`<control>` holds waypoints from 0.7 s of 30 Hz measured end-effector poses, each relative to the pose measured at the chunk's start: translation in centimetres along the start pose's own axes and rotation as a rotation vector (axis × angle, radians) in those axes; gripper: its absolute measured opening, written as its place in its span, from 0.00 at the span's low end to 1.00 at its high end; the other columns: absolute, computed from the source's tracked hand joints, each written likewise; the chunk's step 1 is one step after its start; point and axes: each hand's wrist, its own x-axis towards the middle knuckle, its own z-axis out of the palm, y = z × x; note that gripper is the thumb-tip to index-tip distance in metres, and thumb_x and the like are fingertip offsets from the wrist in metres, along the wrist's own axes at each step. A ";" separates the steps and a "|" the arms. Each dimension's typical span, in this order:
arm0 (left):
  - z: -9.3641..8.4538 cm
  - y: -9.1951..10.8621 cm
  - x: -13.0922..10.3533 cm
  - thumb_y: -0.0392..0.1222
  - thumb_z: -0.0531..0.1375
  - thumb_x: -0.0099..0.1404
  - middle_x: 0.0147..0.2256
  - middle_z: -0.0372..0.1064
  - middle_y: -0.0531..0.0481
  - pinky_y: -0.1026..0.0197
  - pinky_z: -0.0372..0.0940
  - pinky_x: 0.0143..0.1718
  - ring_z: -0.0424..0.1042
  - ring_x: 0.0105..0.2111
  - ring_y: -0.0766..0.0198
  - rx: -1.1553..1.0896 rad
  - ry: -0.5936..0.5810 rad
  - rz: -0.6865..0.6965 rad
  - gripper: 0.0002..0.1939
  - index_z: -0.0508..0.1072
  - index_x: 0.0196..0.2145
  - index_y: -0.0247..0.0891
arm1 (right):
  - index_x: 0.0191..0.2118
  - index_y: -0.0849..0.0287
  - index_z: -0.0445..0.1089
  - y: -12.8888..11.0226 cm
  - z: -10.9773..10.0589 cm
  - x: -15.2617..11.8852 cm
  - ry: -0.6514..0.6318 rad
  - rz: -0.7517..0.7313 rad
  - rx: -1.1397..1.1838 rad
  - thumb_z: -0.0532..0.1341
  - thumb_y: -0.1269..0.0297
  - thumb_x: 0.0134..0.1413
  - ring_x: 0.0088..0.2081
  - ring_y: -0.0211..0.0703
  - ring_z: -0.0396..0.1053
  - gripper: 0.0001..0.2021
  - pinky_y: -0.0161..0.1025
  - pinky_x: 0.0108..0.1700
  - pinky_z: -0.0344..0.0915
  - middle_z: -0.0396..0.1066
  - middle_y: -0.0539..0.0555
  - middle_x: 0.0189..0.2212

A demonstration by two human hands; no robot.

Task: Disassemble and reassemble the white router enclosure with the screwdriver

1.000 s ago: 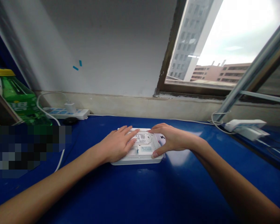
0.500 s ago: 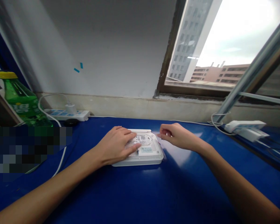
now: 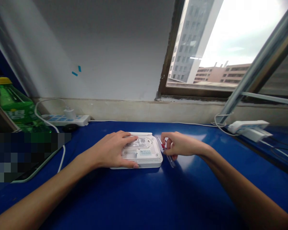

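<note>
Head view: on the blue table (image 3: 139,198), the left hand (image 3: 110,148) lies spread over the white device (image 3: 148,160), which sits label-up, seemingly closed, with no part visibly removed. Just right of the device, the right hand (image 3: 182,144) grips a screwdriver (image 3: 170,160), tip contact unclear. Beyond the device, leftward, lies a power strip (image 3: 83,120).

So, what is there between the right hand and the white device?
The head view shows a slim screwdriver there, held in the fingers of the right hand, close beside the white device.
</note>
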 end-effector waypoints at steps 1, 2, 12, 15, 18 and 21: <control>0.0 -0.1 0.0 0.73 0.62 0.57 0.62 0.66 0.37 0.41 0.65 0.56 0.69 0.56 0.40 -0.008 0.004 0.008 0.47 0.66 0.65 0.42 | 0.36 0.55 0.63 0.2 -0.1 0.1 0.040 -0.034 0.030 0.65 0.68 0.49 0.24 0.44 0.76 0.10 0.34 0.24 0.68 0.75 0.49 0.25; -0.1 -0.1 0.0 0.73 0.62 0.57 0.61 0.67 0.36 0.41 0.64 0.57 0.68 0.57 0.40 -0.019 0.015 0.019 0.47 0.67 0.64 0.41 | 0.36 0.56 0.63 0.3 -0.2 0.1 0.098 -0.074 0.060 0.65 0.67 0.51 0.25 0.43 0.76 0.09 0.34 0.25 0.69 0.74 0.48 0.26; -1.4 2.5 0.2 0.51 0.57 0.73 0.57 0.73 0.49 0.52 0.67 0.56 0.73 0.55 0.54 -0.865 0.102 -0.011 0.20 0.73 0.59 0.48 | 0.40 0.56 0.64 -2.1 1.1 -0.4 0.184 -0.366 0.372 0.67 0.60 0.57 0.32 0.44 0.79 0.12 0.36 0.31 0.71 0.73 0.49 0.31; -1.2 3.0 0.4 0.47 0.58 0.73 0.54 0.76 0.48 0.53 0.71 0.51 0.76 0.52 0.53 -1.094 0.033 -0.067 0.20 0.73 0.59 0.45 | 0.39 0.57 0.64 -2.6 1.8 -0.3 0.212 -0.398 0.385 0.69 0.59 0.56 0.32 0.45 0.79 0.14 0.37 0.32 0.71 0.74 0.49 0.28; -0.7 3.1 0.7 0.45 0.60 0.70 0.55 0.75 0.47 0.52 0.70 0.53 0.75 0.54 0.53 -1.162 0.052 -0.115 0.19 0.74 0.58 0.44 | 0.38 0.57 0.65 -2.8 2.1 -0.1 0.247 -0.415 0.376 0.70 0.58 0.55 0.32 0.44 0.79 0.14 0.38 0.33 0.71 0.76 0.51 0.30; -0.3 3.0 1.0 0.44 0.63 0.68 0.52 0.77 0.46 0.51 0.69 0.57 0.75 0.54 0.53 -1.196 0.154 -0.177 0.17 0.78 0.54 0.41 | 0.38 0.57 0.66 -2.7 2.0 0.0 0.247 -0.422 0.361 0.70 0.58 0.55 0.33 0.43 0.78 0.14 0.38 0.34 0.71 0.76 0.51 0.31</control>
